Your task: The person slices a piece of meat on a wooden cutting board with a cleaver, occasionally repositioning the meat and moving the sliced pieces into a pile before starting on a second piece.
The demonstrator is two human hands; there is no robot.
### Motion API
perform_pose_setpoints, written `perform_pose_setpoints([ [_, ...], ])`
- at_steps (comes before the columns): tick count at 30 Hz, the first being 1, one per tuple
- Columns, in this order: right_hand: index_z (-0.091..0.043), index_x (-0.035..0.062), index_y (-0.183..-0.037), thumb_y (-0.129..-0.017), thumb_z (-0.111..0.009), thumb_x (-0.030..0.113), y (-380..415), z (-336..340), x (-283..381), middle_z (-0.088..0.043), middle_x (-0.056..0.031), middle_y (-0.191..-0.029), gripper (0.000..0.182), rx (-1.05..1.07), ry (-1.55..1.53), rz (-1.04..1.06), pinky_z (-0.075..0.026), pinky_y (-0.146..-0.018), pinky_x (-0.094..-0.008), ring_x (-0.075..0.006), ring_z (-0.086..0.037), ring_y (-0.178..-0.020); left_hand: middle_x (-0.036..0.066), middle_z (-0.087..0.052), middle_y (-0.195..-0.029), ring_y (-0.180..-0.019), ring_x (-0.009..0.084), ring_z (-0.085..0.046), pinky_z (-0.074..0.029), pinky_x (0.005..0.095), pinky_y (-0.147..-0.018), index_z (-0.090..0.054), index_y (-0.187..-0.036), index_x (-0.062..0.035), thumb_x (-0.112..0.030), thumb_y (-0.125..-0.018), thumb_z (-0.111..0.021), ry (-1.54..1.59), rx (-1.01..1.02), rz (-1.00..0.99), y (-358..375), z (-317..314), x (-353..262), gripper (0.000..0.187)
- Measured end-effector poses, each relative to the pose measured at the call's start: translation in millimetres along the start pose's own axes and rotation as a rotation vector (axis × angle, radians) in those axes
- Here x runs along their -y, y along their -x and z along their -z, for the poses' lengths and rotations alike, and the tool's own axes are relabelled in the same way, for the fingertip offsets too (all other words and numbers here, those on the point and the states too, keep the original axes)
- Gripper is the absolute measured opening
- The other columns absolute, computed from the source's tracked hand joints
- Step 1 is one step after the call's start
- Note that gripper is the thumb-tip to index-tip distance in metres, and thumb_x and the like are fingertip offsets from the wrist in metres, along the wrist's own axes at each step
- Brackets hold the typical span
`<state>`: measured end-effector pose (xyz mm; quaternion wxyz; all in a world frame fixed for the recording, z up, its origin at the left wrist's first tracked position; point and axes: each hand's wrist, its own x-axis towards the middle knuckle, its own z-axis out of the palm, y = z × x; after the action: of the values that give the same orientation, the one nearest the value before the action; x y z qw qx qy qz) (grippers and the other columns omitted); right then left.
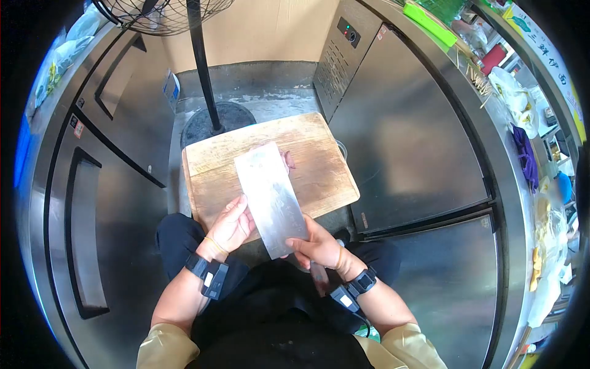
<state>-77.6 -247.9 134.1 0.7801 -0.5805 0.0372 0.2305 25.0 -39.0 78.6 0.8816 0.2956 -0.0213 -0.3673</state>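
Note:
A broad cleaver [269, 197] is in my right hand [316, 245], its fingers closed around the blade's lower end near the handle. The flat of the blade faces up, and its far end overlaps the board in this view. My left hand [232, 226] is at the blade's left edge with the palm turned up, thumb apart and fingers loosely bent. Some of its fingertips are hidden by the blade. Beneath lies a wooden cutting board [212, 166], slightly angled. A small piece of reddish meat [289, 160] shows on it beside the blade.
Steel fridge cabinets [418, 135] stand on the right, with steel doors [123, 203] on the left. Behind the board is a fan stand's round base [218, 120]. Bags and food packs [547, 234] line the right counter. The rim of a bowl [342, 149] peeks out past the board.

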Motion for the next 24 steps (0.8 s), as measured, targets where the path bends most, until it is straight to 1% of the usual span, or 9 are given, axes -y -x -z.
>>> perform_pose_setpoints([
  [4, -0.026, 0.0053, -0.138, -0.096, -0.053, 0.006, 7.7, 6.5, -6.1, -0.064, -0.0166, -0.084, 0.05, 0.082, -0.167, 0.015, -0.042, -0.04, -0.0223, -0.0083, -0.047, -0.043, 0.008, -0.057, -0.13, -0.121, 0.0207, -0.054, -0.044, 0.0388, -0.103, -0.049, -0.131, -0.0034, -0.024, -0.098, -0.053, 0.087, 0.03, 0.091, 1.8, -3.8, 6.2, 0.039],
  [7, -0.03, 0.0069, -0.135, -0.094, -0.055, 0.006, 15.2, 13.0, -10.1, -0.065, -0.0182, -0.087, 0.048, 0.051, -0.303, -0.009, -0.042, -0.04, -0.022, -0.0084, -0.048, -0.043, 0.005, -0.061, -0.122, -0.113, 0.0176, -0.058, -0.047, 0.037, -0.098, -0.053, -0.125, -0.0072, -0.021, -0.097, -0.057, -0.028, -0.072, 0.034, -8.5, -7.8, 9.9, 0.031],
  [11, -0.034, 0.0078, -0.13, -0.093, -0.057, 0.005, 32.2, 28.8, -20.5, -0.066, -0.0181, -0.087, 0.044, -0.107, -0.399, 0.039, -0.042, -0.04, -0.0221, -0.0087, -0.048, -0.043, -0.003, -0.061, -0.097, -0.092, 0.0094, -0.059, -0.049, 0.0278, -0.084, -0.057, -0.107, -0.0161, -0.014, -0.091, -0.065, -0.015, -0.359, 0.012, -37.9, 17.6, 8.5, 0.017],
  [14, -0.036, 0.007, -0.127, -0.092, -0.057, 0.004, 47.3, 39.6, -21.9, -0.066, -0.0179, -0.086, 0.041, -0.198, -0.37, 0.055, -0.042, -0.04, -0.0225, -0.0092, -0.049, -0.043, -0.004, -0.06, -0.097, -0.092, 0.01, -0.059, -0.049, 0.0271, -0.085, -0.057, -0.107, -0.0162, -0.015, -0.091, -0.066, -0.117, -0.434, -0.046, -68.7, 20.7, -2.7, 0.019],
  [15, -0.039, 0.0071, -0.128, -0.09, -0.057, 0.0, 51.2, 40.9, -22.8, -0.066, -0.0206, -0.087, 0.043, -0.22, -0.408, 0.069, -0.042, -0.039, -0.0196, -0.008, -0.048, -0.042, 0.0, -0.059, -0.104, -0.093, 0.0131, -0.059, -0.051, 0.0297, -0.084, -0.057, -0.111, -0.0109, -0.012, -0.089, -0.067, -0.142, -0.416, -0.061, -81.3, 22.2, -5.7, 0.024],
  [18, -0.037, 0.0066, -0.128, -0.09, -0.058, 0.001, 60.8, 45.8, -25.2, -0.065, -0.0211, -0.087, 0.044, -0.247, -0.369, 0.054, -0.042, -0.04, -0.0197, -0.0084, -0.048, -0.042, 0.003, -0.056, -0.111, -0.092, 0.0155, -0.059, -0.053, 0.0323, -0.081, -0.056, -0.115, -0.0049, -0.008, -0.089, -0.067, -0.582, -0.395, -0.182, -118.2, 28.4, -11.8, 0.028],
  [19, -0.035, 0.0059, -0.129, -0.09, -0.059, 0.003, 62.1, 46.3, -27.5, -0.065, -0.0205, -0.087, 0.046, -0.271, -0.34, 0.048, -0.043, -0.04, -0.0205, -0.009, -0.048, -0.042, 0.008, -0.054, -0.114, -0.092, 0.018, -0.06, -0.055, 0.0328, -0.076, -0.054, -0.119, -0.0007, -0.003, -0.087, -0.066, -0.739, -0.492, -0.337, -117.6, 28.6, -6.3, 0.033],
  [22, -0.033, 0.0054, -0.131, -0.09, -0.059, 0.004, 61.7, 44.8, -25.6, -0.064, -0.0192, -0.086, 0.048, -0.283, -0.252, 0.037, -0.044, -0.041, -0.0217, -0.0093, -0.049, -0.043, 0.01, -0.054, -0.113, -0.091, 0.0184, -0.061, -0.054, 0.0299, -0.074, -0.054, -0.119, -0.0009, -0.002, -0.085, -0.067, -1.236, -0.448, -0.547, -89.4, 33.9, -16.7, 0.036],
  [24, -0.031, 0.0039, -0.131, -0.091, -0.056, 0.001, 57.3, 44.0, -27.3, -0.062, -0.0153, -0.084, 0.047, -0.341, -0.143, -0.024, -0.045, -0.042, -0.024, -0.01, -0.049, -0.044, 0.011, -0.055, -0.111, -0.09, 0.0213, -0.061, -0.052, 0.0296, -0.077, -0.058, -0.113, -0.002, -0.001, -0.082, -0.068, -1.411, -0.342, -0.441, -48.3, 21.2, -12.1, 0.033],
])
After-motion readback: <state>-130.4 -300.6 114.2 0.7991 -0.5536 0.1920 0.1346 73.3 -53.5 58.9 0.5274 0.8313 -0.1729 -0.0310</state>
